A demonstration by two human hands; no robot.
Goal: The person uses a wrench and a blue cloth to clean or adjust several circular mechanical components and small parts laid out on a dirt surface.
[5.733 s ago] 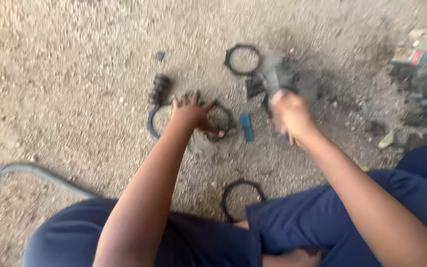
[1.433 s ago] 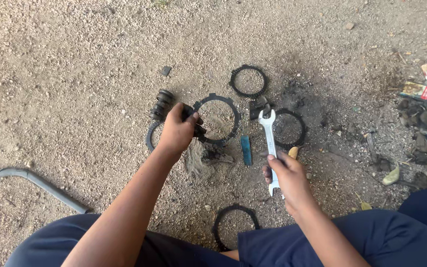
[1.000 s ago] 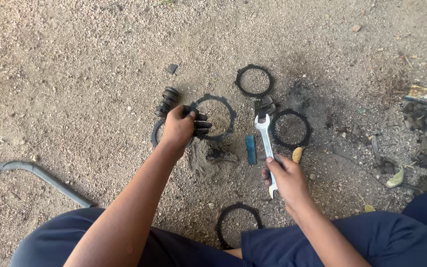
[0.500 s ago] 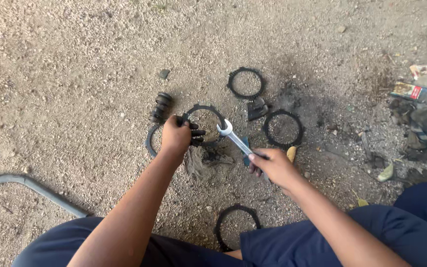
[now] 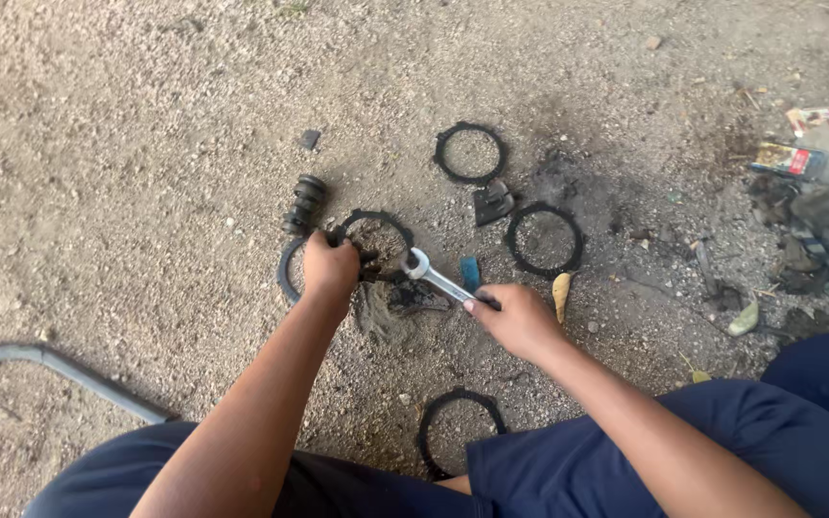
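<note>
Fingers (image 5: 323,251) hiding toothed ring's (image 5: 376,225) edge

The left hand (image 5: 330,269) hides what its fingers (image 5: 323,242) grip (something dark), and the grey pipe (image 5: 59,369) runs off-frame.

Around me the ground (image 5: 127,144) is bare grit and gravel. A black toothed ring (image 5: 470,153) lies up ahead, another ring (image 5: 544,240) just beside a dark metal scrap (image 5: 493,203), and a third ring (image 5: 461,432) sits close by my leg. A ribbed black rubber piece (image 5: 305,203) stands near a small dark stone (image 5: 310,140). I see a blue strip (image 5: 470,272), a yellow leaf (image 5: 561,294), a grey pipe (image 5: 69,369) to my left, and rags and litter (image 5: 817,192) at my right.
</note>
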